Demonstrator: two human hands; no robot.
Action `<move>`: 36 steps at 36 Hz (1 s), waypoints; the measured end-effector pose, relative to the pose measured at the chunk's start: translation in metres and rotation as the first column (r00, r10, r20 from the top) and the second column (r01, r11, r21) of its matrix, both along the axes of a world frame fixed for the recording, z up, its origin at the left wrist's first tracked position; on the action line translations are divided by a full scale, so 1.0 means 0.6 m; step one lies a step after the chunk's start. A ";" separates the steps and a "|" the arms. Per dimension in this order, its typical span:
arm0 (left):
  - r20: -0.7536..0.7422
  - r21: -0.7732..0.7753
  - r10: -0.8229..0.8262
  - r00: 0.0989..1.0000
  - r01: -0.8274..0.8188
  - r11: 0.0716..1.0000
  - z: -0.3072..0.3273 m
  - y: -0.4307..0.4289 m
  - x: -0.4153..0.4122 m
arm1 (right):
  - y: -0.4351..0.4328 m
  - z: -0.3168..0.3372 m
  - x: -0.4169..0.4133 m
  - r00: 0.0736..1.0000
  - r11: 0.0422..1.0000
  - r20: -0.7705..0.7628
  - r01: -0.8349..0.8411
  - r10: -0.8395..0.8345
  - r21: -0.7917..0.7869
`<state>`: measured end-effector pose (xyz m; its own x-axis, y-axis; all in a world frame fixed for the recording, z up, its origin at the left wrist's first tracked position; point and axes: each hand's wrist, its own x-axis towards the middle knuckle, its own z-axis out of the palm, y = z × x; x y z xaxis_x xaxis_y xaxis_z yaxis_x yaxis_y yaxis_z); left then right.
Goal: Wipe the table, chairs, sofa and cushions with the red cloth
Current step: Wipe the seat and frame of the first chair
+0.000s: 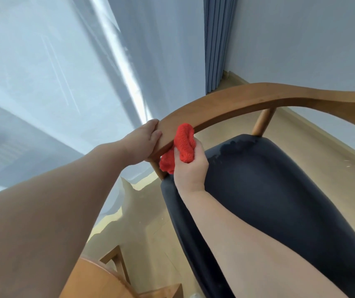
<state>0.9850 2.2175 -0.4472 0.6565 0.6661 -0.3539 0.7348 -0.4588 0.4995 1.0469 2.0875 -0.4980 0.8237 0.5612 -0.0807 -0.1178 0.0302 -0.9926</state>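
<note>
Chair (pixel 269 190): dark seat, curved wooden rail (pixel 236 100). Left hand (pixel 147 137): fingers curled round the rail end. Right hand (pixel 190 168): fingers closed on bunched red cloth (pixel 184 143), pressed against rail's inner edge, just beside left hand.

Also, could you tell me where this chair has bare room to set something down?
The dark seat is bare between the right forearm and the back post. The wooden rail is bare right of the red cloth. Its left end is crowded: left hand, right hand, cloth.

Soft daylight through the sheer curtain (pixel 43 72); wide-angle bending at edges.
</note>
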 end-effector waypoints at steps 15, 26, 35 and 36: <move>0.054 0.170 0.071 0.996 -0.079 0.982 -0.015 -0.014 -0.001 | -0.116 0.014 0.110 0.828 0.895 0.360 -0.340 0.431 -0.288; -0.050 0.596 -0.031 0.998 0.054 0.801 -0.034 -0.061 0.051 | -0.140 0.067 0.282 0.167 0.831 0.815 -0.151 0.555 -0.535; -0.058 0.659 -0.154 0.986 0.154 0.736 -0.040 -0.067 0.104 | -0.086 0.071 0.343 -0.626 0.817 0.614 0.066 0.481 -0.573; -0.059 0.661 -0.154 0.986 0.155 0.734 -0.040 -0.065 0.105 | -0.082 0.071 0.346 -0.655 0.799 0.562 0.109 0.505 -0.592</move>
